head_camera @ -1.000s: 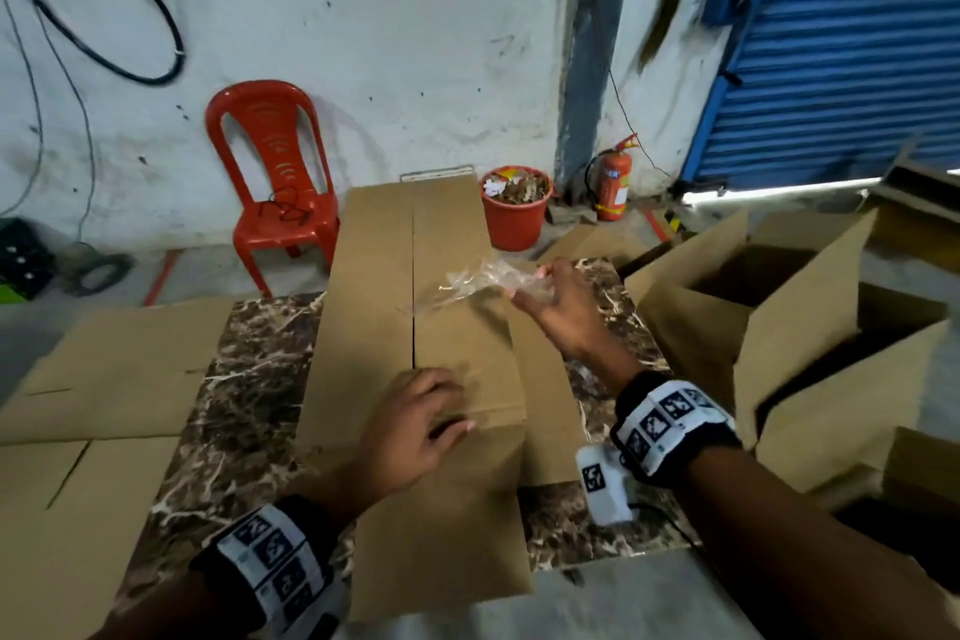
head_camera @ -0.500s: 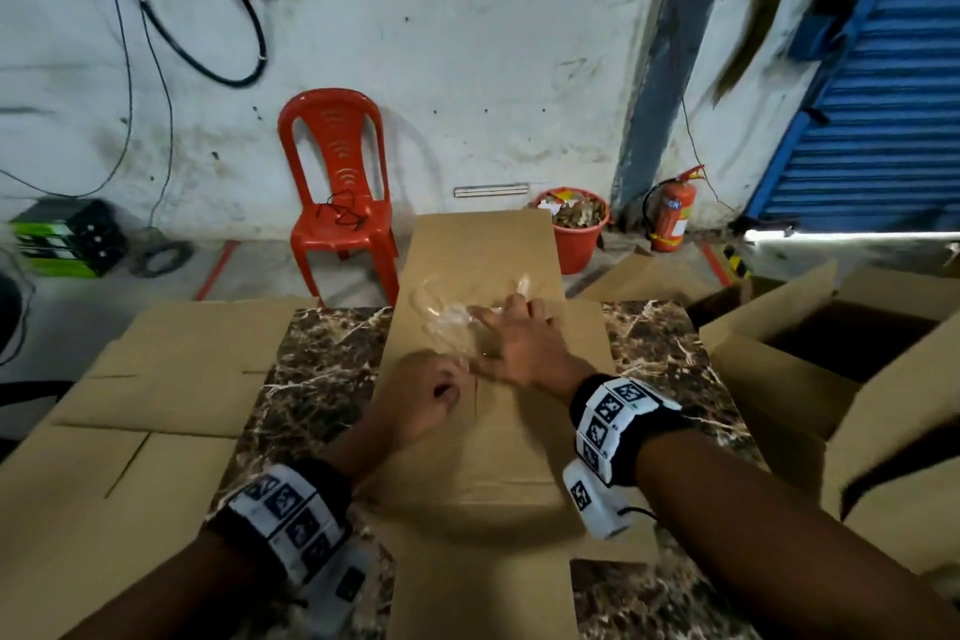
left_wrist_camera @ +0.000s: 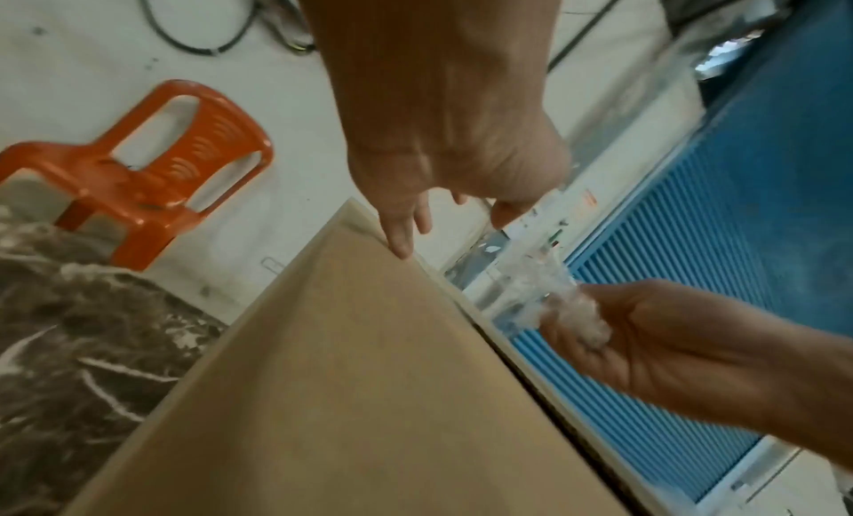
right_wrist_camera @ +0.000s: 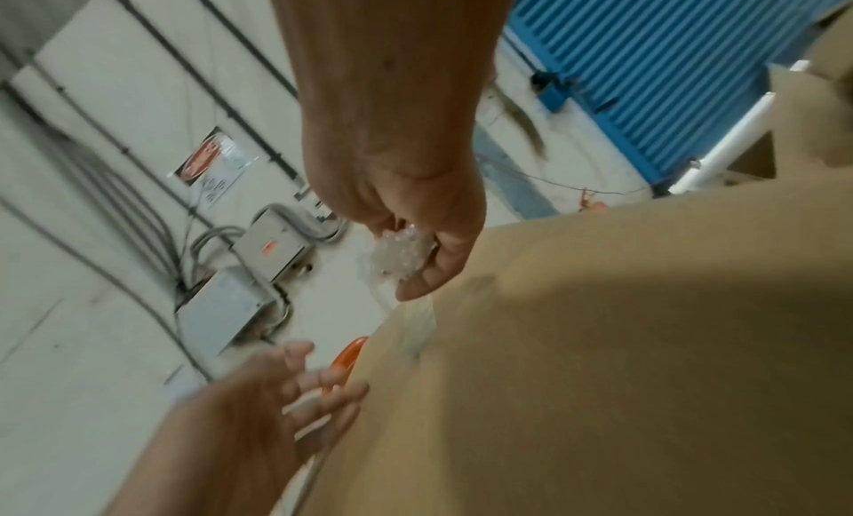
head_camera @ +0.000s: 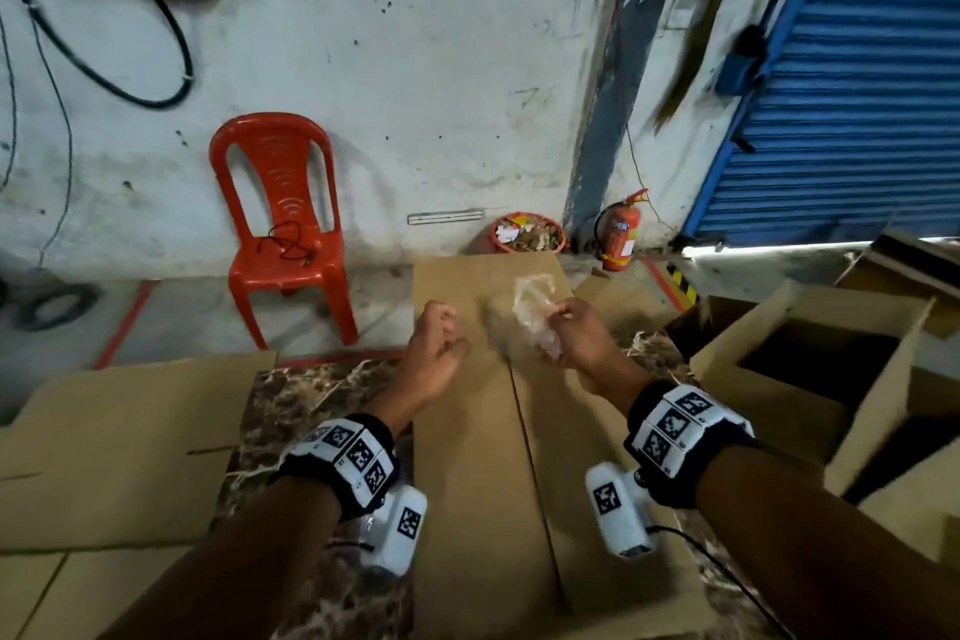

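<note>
The right hand point(head_camera: 576, 333) is a little right of the middle of the head view. Its fingers and thumb are curled round a crumpled piece of clear plastic point(head_camera: 532, 314) — one part is pressed into the palm, and the other part stands up above the fingers. The plastic is held in the air over the far end of the flat cardboard point(head_camera: 478, 483). I cannot tell whether its loose end touches the cardboard.

The left hand point(head_camera: 434, 353) is near it on the left, and the two hands are apart. Its fingers are loosely bent and relaxed, and it grips nothing.

The cardboard lies on the marble table point(head_camera: 291, 411) and runs from the lower edge of the frame up to the centre, with a slit along its length.

Behind its far end, at the wall, stands a red bucket point(head_camera: 496, 237) filled with scraps of paper and brown pieces. Just right of the bucket is a fire extinguisher point(head_camera: 618, 237).

At the right of the frame is an open carton point(head_camera: 769, 395) with its flaps up — its inside is dark, so what is in it I cannot tell.

Left of the centre stands a red chair point(head_camera: 280, 203) with a black cable point(head_camera: 288, 244) on its seat.
</note>
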Available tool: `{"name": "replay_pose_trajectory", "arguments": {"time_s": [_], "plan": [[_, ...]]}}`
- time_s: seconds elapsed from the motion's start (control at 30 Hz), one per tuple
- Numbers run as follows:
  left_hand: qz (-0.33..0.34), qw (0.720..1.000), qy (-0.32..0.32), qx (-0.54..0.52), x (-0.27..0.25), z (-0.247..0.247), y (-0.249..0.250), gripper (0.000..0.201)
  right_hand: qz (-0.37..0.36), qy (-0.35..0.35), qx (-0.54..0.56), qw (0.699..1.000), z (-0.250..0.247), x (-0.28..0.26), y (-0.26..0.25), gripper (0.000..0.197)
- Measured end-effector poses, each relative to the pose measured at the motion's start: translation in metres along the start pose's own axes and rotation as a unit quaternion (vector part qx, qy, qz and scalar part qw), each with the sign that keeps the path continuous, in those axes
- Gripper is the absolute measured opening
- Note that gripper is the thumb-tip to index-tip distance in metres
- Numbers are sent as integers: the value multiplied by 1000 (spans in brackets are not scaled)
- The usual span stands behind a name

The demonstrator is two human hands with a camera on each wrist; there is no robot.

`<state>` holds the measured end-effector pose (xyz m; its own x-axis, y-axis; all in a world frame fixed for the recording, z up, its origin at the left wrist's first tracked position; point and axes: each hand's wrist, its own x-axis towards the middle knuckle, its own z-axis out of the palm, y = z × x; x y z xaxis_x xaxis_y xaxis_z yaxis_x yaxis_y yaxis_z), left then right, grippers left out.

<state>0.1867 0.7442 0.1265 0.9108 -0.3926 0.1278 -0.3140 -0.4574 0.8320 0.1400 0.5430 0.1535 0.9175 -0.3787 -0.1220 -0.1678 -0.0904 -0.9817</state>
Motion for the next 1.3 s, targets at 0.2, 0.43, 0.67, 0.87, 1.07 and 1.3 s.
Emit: {"name": "replay_pose_trajectory", "arguments": {"time_s": [0.2, 0.43, 0.67, 0.87, 1.07, 1.3], "plan": [[6, 993, -75, 96, 14, 4, -29, 58, -53, 78, 68, 993, -15, 54, -17, 25], [-38, 970, -56, 234, 61, -8, -37, 64, -363, -152, -347, 851, 7, 82, 7, 22], [-58, 939, -159, 300, 99, -22, -46, 135, -341, -263, -578, 694, 3, 110, 42, 58], [-34, 894, -192, 403, 112, -25, -46, 152, -231, -183, -203, 934, 0, 166, 13, 1], [-8, 905, -203, 373, 141, -33, -47, 108, -169, 19, -106, 980, 8, 238, -9, 15], [-60, 870, -218, 438, 179, -28, -32, 117, -254, -277, -528, 762, 39, 231, 6, 73]]}}
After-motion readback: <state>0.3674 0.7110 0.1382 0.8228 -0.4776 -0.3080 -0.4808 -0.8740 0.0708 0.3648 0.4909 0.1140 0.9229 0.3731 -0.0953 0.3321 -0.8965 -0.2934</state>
